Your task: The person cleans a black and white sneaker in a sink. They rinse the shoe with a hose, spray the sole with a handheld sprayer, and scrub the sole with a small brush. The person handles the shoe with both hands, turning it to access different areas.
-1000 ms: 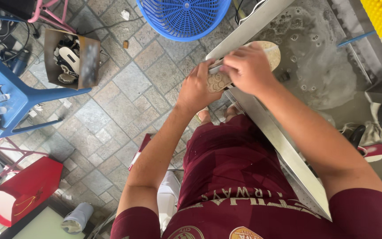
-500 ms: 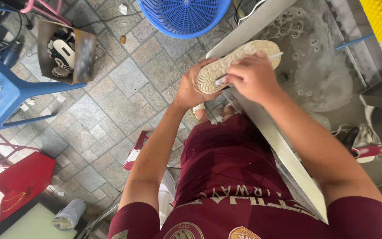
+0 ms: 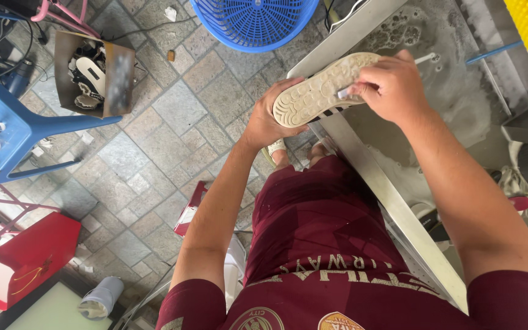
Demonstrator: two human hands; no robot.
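Brush (image 3: 344,93) mostly hidden under right hand (image 3: 392,85)

Under me the floor (image 3: 172,116) is grey stone paving. On it stand a blue plastic basket (image 3: 255,21), an open cardboard box (image 3: 96,76) with shoes inside, a blue plastic chair (image 3: 7,131) and a red bag (image 3: 22,260). Beside me, the wet metal sink basin (image 3: 453,91) holds soapy foam.

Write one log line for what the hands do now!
left hand: holds shoe sole-up | right hand: brush on sole | below: soapy sink
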